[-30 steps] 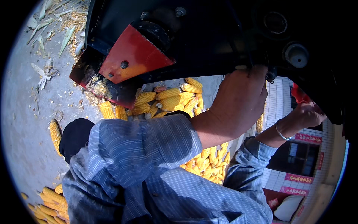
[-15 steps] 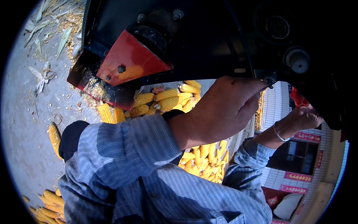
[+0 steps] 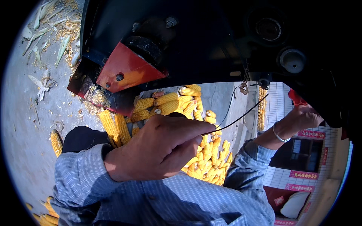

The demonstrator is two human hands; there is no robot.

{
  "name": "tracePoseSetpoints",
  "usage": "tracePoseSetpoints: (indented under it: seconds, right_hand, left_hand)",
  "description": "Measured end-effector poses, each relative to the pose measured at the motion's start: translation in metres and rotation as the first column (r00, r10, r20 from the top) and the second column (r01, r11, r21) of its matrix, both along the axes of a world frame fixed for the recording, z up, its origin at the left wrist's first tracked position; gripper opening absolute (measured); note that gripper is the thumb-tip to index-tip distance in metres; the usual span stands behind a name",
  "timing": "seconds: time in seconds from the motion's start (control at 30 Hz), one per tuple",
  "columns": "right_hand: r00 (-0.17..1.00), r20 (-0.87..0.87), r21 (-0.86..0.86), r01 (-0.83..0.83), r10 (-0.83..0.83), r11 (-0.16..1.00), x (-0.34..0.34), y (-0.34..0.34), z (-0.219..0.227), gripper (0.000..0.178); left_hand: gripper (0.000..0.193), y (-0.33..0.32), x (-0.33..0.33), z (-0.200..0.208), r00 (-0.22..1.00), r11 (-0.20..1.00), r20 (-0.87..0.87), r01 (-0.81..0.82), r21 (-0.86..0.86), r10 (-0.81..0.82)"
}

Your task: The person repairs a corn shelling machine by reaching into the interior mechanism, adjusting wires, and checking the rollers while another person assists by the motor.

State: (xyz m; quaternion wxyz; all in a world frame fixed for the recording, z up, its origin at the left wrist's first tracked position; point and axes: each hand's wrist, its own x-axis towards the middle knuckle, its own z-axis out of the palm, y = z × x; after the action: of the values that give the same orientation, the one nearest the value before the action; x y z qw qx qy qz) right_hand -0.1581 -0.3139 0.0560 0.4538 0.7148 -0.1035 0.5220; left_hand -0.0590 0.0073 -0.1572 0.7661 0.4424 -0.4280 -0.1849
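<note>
My left hand (image 3: 162, 147) pinches a thin, dark, slightly curved wire (image 3: 241, 116) between thumb and forefinger. The wire's far end rises to the right, close below a bolt on the lower edge of a dark green machine (image 3: 211, 56). On the right my right hand (image 3: 307, 117), with a bangle at the wrist, is closed against a red part (image 3: 298, 98) with a scalloped edge. Its fingertips are partly lost in the machine's shadow. A small twisted tie (image 3: 244, 88) hangs from the machine's edge between my hands.
A red angled guard (image 3: 128, 69) and a red chute (image 3: 85, 84) with corn bits stick out at the left. Yellow corn cobs (image 3: 207, 154) lie piled beneath. Husks (image 3: 62, 51) and loose kernels litter the concrete. A tiled wall (image 3: 279, 173) stands at the right.
My left hand has drawn back down and left from the machine's edge, and the wire now shows stretching out from its fingertips. The right hand stays by the red part.
</note>
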Motion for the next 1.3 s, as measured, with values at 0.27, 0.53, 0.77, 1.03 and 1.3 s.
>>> tracePoseSetpoints:
  seconds: [0.27, 0.53, 0.77, 1.03, 1.3]
  right_hand:
    - [0.995, -0.004, 0.029, -0.097, 0.097, 0.995, 0.021, 0.034, -0.011, 0.014]
    - [0.961, 0.030, 0.334, -0.270, 0.276, 0.903, 0.000, 0.004, -0.018, 0.015]
    - [0.632, 0.410, 0.476, -0.763, 0.658, 0.437, 0.033, 0.035, -0.032, 0.006]
    - [0.539, 0.522, 0.625, -0.769, 0.661, 0.134, 0.009, 0.013, -0.026, 0.033]
    - [0.180, 0.643, 0.560, -0.774, 0.745, -0.296, 0.026, 0.042, -0.007, 0.017]
  left_hand:
    - [0.023, 0.032, 0.060, -0.022, 0.861, 0.917, 0.504, -0.251, 0.309, 0.066]
    - [0.024, 0.024, 0.075, -0.013, 0.786, 0.854, 0.497, -0.497, 0.153, 0.369]
    - [0.040, 0.048, 0.078, 0.014, 0.698, 0.857, 0.707, -0.428, 0.288, 0.111]
    - [0.038, 0.047, 0.073, 0.042, 0.458, 0.698, 0.816, -0.710, 0.095, 0.354]
    - [0.051, 0.057, 0.069, 0.021, 0.314, 0.494, 0.948, -0.833, 0.250, 0.050]
